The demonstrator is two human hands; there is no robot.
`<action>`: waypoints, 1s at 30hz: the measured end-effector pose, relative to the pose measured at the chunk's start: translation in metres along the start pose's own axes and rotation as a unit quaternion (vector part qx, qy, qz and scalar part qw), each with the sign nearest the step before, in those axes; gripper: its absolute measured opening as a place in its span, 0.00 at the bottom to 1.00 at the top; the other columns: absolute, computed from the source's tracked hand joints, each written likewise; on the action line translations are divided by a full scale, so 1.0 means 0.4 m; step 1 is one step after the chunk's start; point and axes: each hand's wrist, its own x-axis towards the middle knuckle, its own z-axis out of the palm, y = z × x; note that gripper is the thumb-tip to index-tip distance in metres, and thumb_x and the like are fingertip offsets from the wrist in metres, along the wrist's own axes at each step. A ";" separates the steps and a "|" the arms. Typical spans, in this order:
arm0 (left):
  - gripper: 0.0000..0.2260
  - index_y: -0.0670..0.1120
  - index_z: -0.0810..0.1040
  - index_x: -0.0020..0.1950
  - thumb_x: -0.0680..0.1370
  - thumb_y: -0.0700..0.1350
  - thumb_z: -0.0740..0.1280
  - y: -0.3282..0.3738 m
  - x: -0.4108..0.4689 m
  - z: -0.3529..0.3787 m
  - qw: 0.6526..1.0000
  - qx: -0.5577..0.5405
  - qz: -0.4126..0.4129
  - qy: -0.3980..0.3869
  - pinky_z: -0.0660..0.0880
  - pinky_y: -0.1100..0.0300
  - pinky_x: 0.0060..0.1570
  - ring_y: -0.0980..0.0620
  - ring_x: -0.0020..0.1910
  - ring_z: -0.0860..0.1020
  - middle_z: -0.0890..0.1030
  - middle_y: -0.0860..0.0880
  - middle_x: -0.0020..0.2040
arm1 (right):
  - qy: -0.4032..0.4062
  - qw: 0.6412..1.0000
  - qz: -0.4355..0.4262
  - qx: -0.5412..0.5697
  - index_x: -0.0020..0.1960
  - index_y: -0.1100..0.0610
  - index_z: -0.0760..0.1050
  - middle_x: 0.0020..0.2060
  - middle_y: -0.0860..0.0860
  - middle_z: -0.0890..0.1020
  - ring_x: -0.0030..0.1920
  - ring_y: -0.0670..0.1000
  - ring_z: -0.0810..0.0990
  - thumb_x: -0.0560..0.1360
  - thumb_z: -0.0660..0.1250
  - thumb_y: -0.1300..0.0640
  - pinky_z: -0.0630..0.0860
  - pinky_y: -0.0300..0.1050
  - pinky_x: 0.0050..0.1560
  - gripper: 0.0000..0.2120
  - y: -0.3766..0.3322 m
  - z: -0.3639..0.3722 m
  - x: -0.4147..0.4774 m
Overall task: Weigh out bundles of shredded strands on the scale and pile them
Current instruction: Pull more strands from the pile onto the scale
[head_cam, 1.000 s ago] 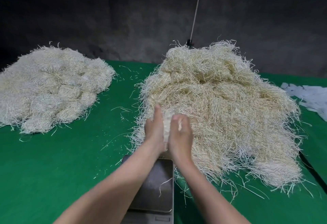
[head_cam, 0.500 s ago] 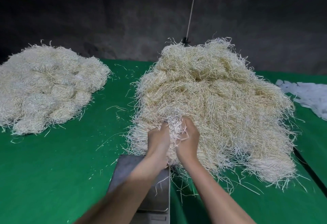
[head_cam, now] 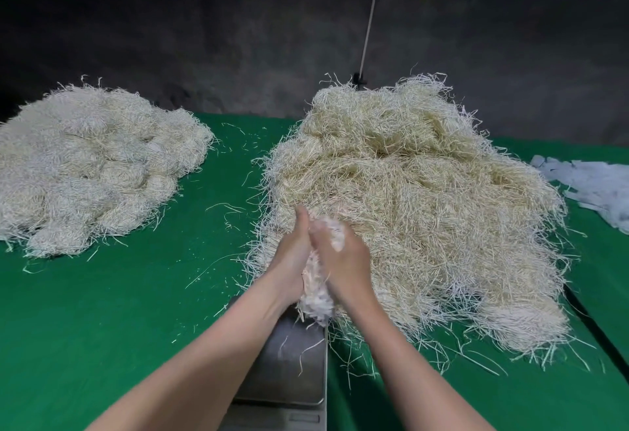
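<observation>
— On the green bench (head_cam: 119, 311), centre front: what is entered first?

— Scale (head_cam: 289, 418), one, with a shallow metal pan (head_cam: 272, 379). Contents of the pan: a few loose strands (head_cam: 306, 352) lying on the bare metal.

— And the bundle?

— Bundle of shredded strands (head_cam: 315, 298), one, pale, standing roughly upright between both hands over the pan's far edge. Its frayed lower end hangs at the rim. Whether it touches the metal cannot be told.

— State of each grip?

— Left grip (head_cam: 294, 260): clasped against the bundle's left side, thumb pointing up. Right grip (head_cam: 343, 260): fingers curled over the bundle's top and right side. The two meet at the top, with the strands squeezed between them.

— Stock on hand?

— Main heap (head_cam: 425, 209), one, large, yellowish and tangled, just behind the hands and spreading to the right of them, its near edge beside the scale. Left pile (head_cam: 92, 172), one, paler, lumpy with rounded clumps, well apart from the scale. Stray strands lie on the cloth between the two.

— Sundries?

— White scraps (head_cam: 599, 185) at the bench's right edge. Thin cord (head_cam: 371, 15), one, running up the dark wall behind the main heap.
</observation>
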 end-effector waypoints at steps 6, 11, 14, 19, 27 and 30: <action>0.38 0.64 0.53 0.75 0.66 0.73 0.49 -0.055 -0.075 -0.012 0.992 0.044 0.111 -0.038 0.54 0.41 0.70 0.52 0.74 0.57 0.60 0.55 0.76 | 0.155 0.964 0.160 0.144 0.75 0.62 0.51 0.62 0.57 0.71 0.68 0.57 0.67 0.76 0.56 0.37 0.61 0.49 0.68 0.39 0.025 -0.076 0.077; 0.35 0.77 0.53 0.66 0.62 0.79 0.59 -0.103 -0.119 0.008 0.970 0.005 0.232 0.075 0.51 0.59 0.68 0.76 0.67 0.58 0.57 0.74 0.70 | 0.228 0.973 -0.004 -0.024 0.69 0.64 0.65 0.63 0.56 0.73 0.64 0.53 0.70 0.78 0.54 0.42 0.61 0.42 0.64 0.30 0.016 -0.070 0.060; 0.42 0.74 0.45 0.70 0.59 0.82 0.54 -0.110 -0.094 0.051 0.964 0.108 0.212 0.119 0.45 0.58 0.70 0.64 0.75 0.45 0.44 0.64 0.77 | 0.239 0.971 -0.026 -0.014 0.64 0.63 0.69 0.51 0.46 0.72 0.52 0.42 0.69 0.79 0.56 0.45 0.65 0.40 0.56 0.24 0.004 -0.047 0.053; 0.31 0.45 0.76 0.62 0.75 0.69 0.56 -0.020 0.012 0.027 0.989 -0.126 -0.032 0.074 0.73 0.42 0.60 0.41 0.57 0.78 0.80 0.41 0.59 | 0.083 0.985 0.098 0.119 0.72 0.55 0.62 0.63 0.45 0.69 0.66 0.46 0.67 0.77 0.57 0.38 0.62 0.45 0.68 0.30 -0.003 0.006 0.004; 0.13 0.45 0.77 0.39 0.81 0.47 0.62 -0.009 0.015 -0.001 0.982 -0.003 0.112 0.154 0.69 0.67 0.21 0.60 0.20 0.72 0.75 0.50 0.29 | 0.068 0.985 -0.102 -0.124 0.40 0.54 0.70 0.33 0.45 0.73 0.32 0.43 0.70 0.80 0.52 0.48 0.67 0.36 0.35 0.15 -0.013 0.023 -0.035; 0.10 0.44 0.77 0.45 0.81 0.47 0.60 -0.028 -0.018 0.021 0.995 0.025 0.046 0.087 0.76 0.59 0.31 0.60 0.29 0.79 0.81 0.51 0.31 | 0.081 0.995 -0.038 -0.045 0.40 0.61 0.75 0.32 0.57 0.78 0.30 0.55 0.73 0.81 0.57 0.56 0.72 0.48 0.32 0.15 -0.023 -0.026 0.027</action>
